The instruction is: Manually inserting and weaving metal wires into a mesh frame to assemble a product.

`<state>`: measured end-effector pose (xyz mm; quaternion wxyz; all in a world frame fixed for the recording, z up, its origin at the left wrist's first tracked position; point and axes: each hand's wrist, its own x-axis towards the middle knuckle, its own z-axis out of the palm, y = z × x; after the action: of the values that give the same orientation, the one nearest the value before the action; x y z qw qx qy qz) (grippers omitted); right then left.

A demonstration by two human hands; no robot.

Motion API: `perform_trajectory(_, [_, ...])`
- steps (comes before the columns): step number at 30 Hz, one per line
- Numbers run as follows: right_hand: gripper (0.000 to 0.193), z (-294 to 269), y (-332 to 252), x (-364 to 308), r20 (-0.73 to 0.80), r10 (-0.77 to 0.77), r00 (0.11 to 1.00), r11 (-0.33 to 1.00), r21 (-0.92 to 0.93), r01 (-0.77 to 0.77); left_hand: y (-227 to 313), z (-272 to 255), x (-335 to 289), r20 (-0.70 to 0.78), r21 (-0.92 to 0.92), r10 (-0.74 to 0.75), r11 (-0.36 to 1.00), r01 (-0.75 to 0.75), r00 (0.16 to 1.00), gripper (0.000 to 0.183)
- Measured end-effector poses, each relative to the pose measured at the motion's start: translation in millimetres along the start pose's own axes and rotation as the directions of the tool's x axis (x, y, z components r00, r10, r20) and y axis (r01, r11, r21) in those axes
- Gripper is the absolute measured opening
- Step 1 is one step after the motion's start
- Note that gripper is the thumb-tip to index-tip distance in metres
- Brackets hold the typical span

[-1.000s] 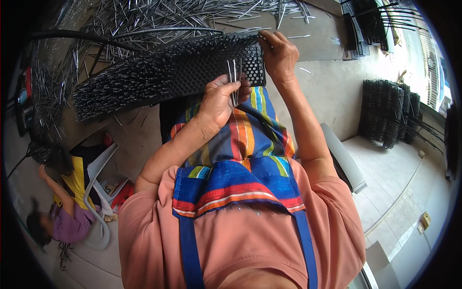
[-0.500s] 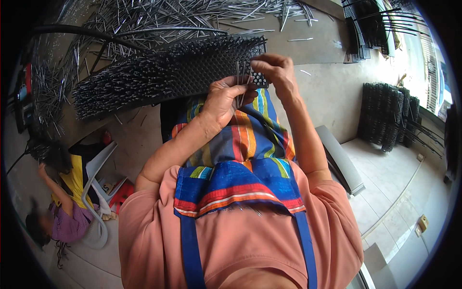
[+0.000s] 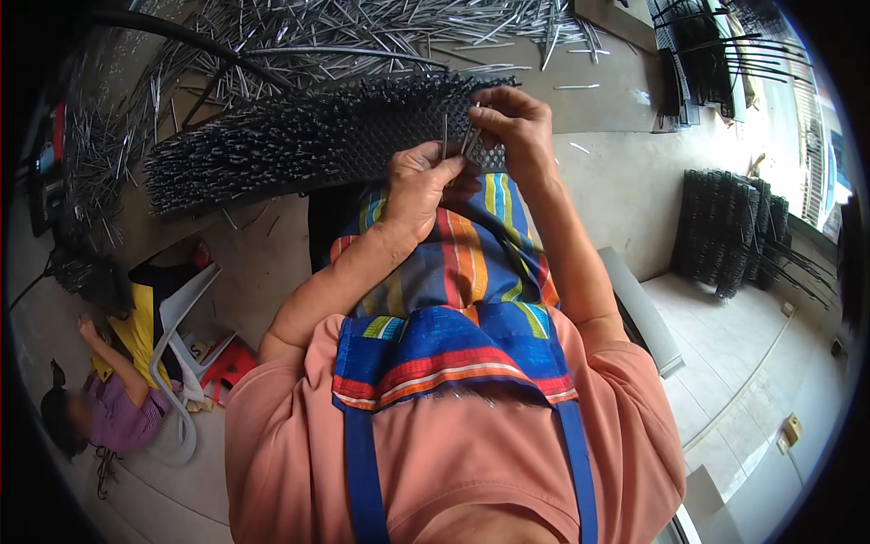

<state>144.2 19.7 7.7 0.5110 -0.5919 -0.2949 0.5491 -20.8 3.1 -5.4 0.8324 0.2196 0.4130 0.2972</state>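
Note:
A long black panel (image 3: 385, 136) full of holes lies across in front of my lap. Dense dark strips (image 3: 254, 140) stand up from its left part and along its far edge. Over its right part, my left hand (image 3: 419, 186) is closed on a few thin grey strips (image 3: 445, 134) that stick up past the fingers. My right hand (image 3: 518, 122) is just beyond and to the right, thumb and fingers pinched at the upper end of a strip slanting up from the left hand. The fingers hide the strips' lower ends.
Loose grey strips (image 3: 362, 41) lie heaped beyond the panel. A black cable or rod (image 3: 172, 45) arches over its left end. Stacked black bundles (image 3: 725, 231) stand at the right. Another person (image 3: 127, 399) works at far left, beside a grey chair (image 3: 186, 399).
My right hand has moved slightly back toward the left hand and now pinches a strip there. The whole view has shifted slightly. The other person's arm has moved.

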Motion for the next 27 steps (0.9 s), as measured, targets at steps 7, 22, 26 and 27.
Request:
perform_trajectory(7, [0.006, -11, 5, -1, 0.141, 0.186, 0.972, 0.981, -0.076, -0.177, -8, -7, -4, -0.075, -0.001, -0.044, 0.999, 0.044, 0.996, 0.015])
perform_trajectory(22, [0.011, 17, 20, 21, -0.032, -0.665, 0.746, 0.628, -0.565, 0.535, -11, -12, -4, -0.043, -0.1, -0.1, 0.99, 0.096, 0.994, 0.024])
perform_trajectory(26, [0.011, 18, 17, 28, 0.004, -0.665, 0.747, 0.561, -0.658, 0.502, -14, -12, -2, -0.04, -0.116, -0.092, 0.989, 0.086, 0.995, 0.023])
perform_trajectory(27, [0.012, 18, 18, 30, 0.008, -0.661, 0.75, 0.568, -0.648, 0.508, -14, -12, -2, -0.041, -0.109, -0.09, 0.99, 0.086, 0.995, 0.023])
